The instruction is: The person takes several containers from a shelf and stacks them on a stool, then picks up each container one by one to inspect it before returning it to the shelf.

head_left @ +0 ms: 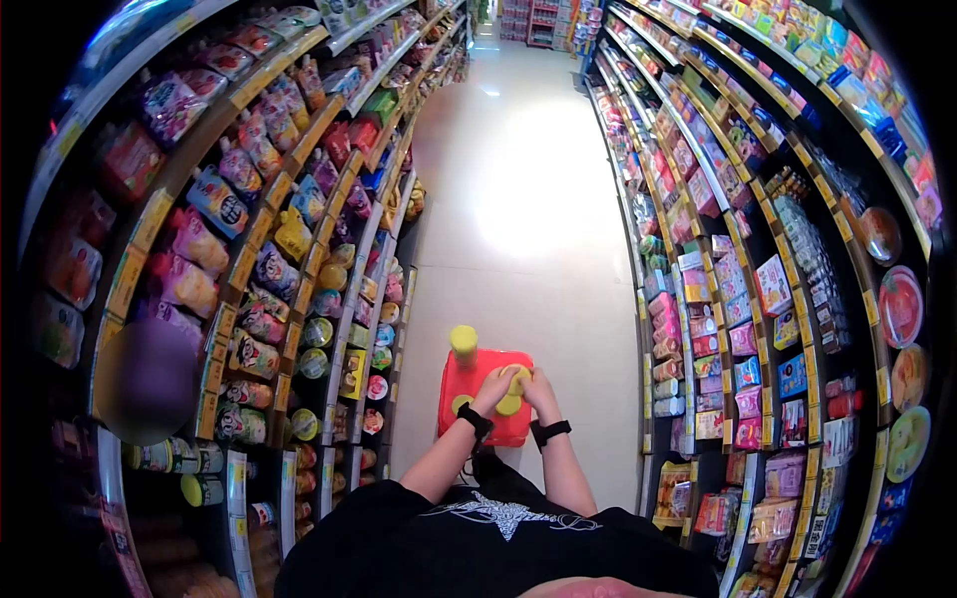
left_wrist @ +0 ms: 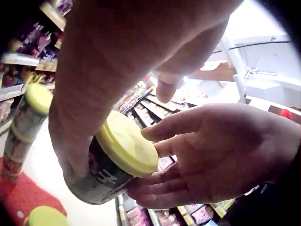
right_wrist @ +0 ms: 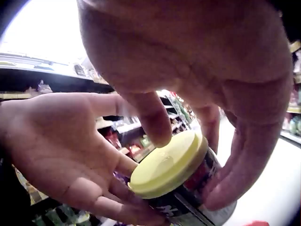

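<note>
Between both hands is a short dark-labelled jar with a yellow lid [left_wrist: 129,143], tilted. My left hand [head_left: 490,391] has its fingers curled round the jar's side, close by the lid in the left wrist view. From the other side my right hand [head_left: 541,395] holds it, its thumb at the lid and fingers round the body [right_wrist: 207,181] in the right wrist view. Below is a red plastic stool [head_left: 485,364], on which stands a tall stack of yellow-lidded jars [left_wrist: 23,125]. Another yellow lid [left_wrist: 47,217] shows near the stool's left side.
Shelves of bagged and cupped snacks [head_left: 254,259] line the aisle's left side. Packed shelves [head_left: 738,299] run along the right. The pale floor [head_left: 518,239] stretches ahead between them. A blurred purple round shape [head_left: 150,381] appears at left.
</note>
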Motion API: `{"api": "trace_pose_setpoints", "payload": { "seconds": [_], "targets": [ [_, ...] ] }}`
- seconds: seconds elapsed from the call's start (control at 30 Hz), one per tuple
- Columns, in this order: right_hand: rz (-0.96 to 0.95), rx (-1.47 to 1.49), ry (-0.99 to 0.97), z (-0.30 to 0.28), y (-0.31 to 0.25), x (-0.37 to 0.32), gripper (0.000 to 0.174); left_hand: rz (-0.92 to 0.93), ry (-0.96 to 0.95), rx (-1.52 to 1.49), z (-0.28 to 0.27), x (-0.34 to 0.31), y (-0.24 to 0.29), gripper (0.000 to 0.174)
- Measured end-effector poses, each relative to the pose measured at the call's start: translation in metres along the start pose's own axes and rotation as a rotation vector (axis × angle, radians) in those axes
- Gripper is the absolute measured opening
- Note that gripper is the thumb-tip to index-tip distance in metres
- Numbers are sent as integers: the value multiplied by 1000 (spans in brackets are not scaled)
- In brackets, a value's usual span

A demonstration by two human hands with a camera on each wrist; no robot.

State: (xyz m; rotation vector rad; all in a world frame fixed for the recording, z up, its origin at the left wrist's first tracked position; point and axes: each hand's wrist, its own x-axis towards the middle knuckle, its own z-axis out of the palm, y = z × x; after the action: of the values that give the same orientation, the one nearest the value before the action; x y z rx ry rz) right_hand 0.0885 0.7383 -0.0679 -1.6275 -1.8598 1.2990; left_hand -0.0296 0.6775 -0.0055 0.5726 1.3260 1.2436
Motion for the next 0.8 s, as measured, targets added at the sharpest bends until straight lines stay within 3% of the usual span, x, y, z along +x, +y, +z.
{"api": "trace_pose_setpoints", "payload": {
  "seconds": [0.03, 0.07, 0.1, 0.17, 0.27, 0.37, 0.47, 0.53, 0.67, 0.8],
  "targets": [
    [-62, -72, 37, -8, -22, -3, 41, 81, 14, -30, 3, -9, 20, 43],
    [-126, -144, 75, -24, -56, -13, 42, 43, 20, 37, 9, -29, 60, 46],
    [-190, -216, 114, -39, -91, -25, 44, 92, 51, -19, 5, -25, 65, 47],
    [-244, -124, 134, -63, -159, -54, 49, 194, 116, -133, -5, -17, 69, 50],
    [-393, 76, 122, -79, -232, -94, 52, 321, 129, -311, 6, -98, 174, 53],
    [-634, 267, 72, -78, -280, -127, 59, 630, 141, -210, -14, -141, 208, 51],
    [-775, 495, -66, -63, -315, -158, 66, 751, 302, 17, -36, -199, 239, 52],
    [-817, 566, -211, -50, -334, -177, 70, 829, 454, 269, -62, -224, 242, 54],
    [-930, 649, -460, -11, -362, -210, 69, 899, 587, 89, -86, -287, 245, 59],
    [-1051, 625, -634, 32, -384, -242, 69, 880, 838, 168, -115, -340, 235, 65]
  ]
}}
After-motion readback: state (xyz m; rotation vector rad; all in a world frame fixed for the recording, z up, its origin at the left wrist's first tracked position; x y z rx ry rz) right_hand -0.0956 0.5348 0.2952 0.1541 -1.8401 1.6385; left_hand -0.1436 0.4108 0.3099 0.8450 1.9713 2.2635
